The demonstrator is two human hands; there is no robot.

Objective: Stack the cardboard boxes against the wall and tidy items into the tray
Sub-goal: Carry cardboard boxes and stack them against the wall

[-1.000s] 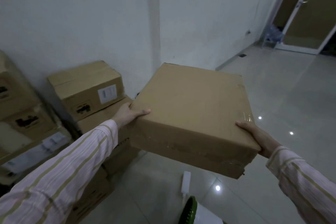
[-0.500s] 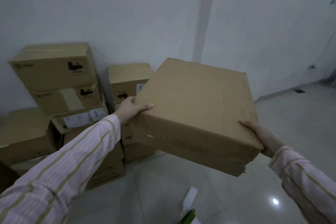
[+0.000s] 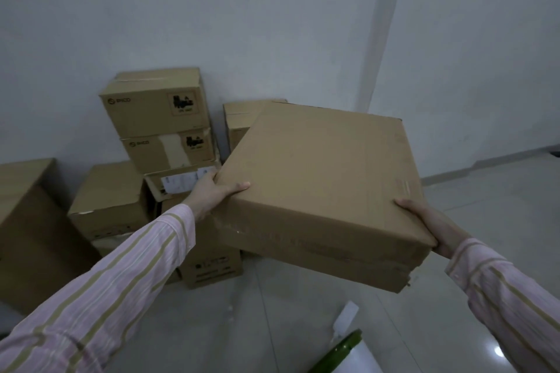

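The box [image 3: 318,185] is gripped at its sides by the left hand [image 3: 212,195] and right hand [image 3: 431,228]. The stack [image 3: 157,118] is seen just beyond, apparently nearer the left hand.

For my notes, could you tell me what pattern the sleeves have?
Pale pink with tan stripes; the left sleeve shows it best, head view.
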